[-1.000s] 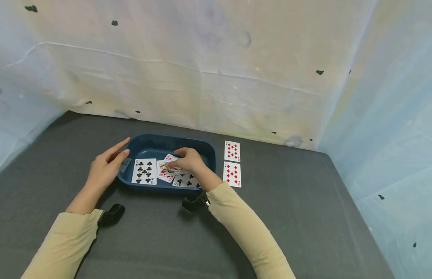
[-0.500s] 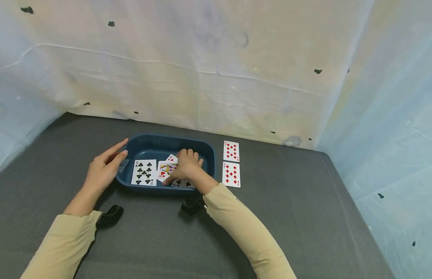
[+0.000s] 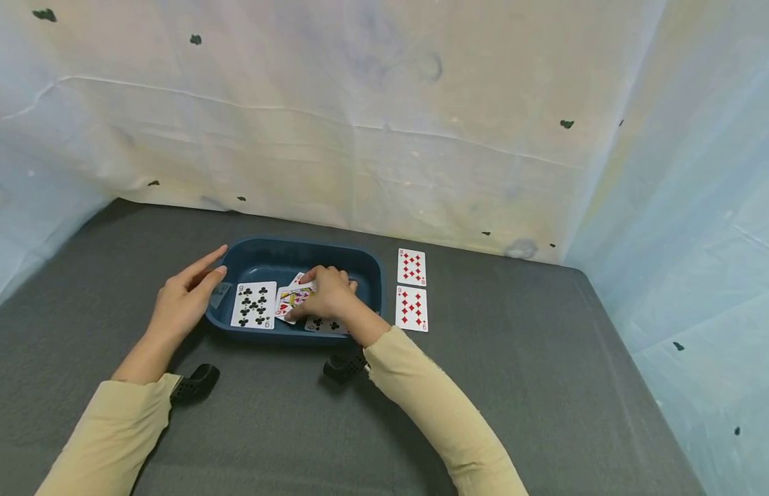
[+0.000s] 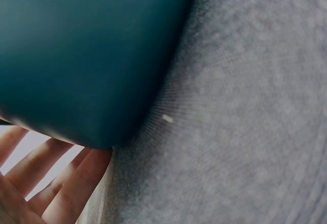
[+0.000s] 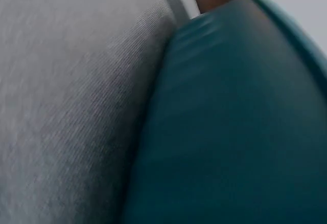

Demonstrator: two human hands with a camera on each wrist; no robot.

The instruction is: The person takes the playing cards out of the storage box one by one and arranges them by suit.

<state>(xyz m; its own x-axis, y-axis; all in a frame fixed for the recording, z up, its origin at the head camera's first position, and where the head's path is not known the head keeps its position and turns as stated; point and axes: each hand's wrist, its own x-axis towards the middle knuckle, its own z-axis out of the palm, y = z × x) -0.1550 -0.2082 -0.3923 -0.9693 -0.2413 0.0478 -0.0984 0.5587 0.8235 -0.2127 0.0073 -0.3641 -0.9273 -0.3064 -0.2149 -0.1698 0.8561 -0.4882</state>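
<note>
Bracing the blue tray (image 3: 372, 265) at its left rim, your left hand (image 3: 185, 301) lies flat with fingers straight, gripping nothing, likely to keep it from sliding. Inside, the nine of clubs (image 3: 254, 304) lies face up. Your right hand (image 3: 327, 295) curls onto the queen card (image 3: 293, 298), pinching it. Two diamond cards (image 3: 412, 288) sit on the table right of the tray.

Two diamond cards (image 3: 412, 288) lie face up on grey tabletop (image 3: 546, 386); wrinkled pale sheet backdrop (image 3: 360, 103) behind.
</note>
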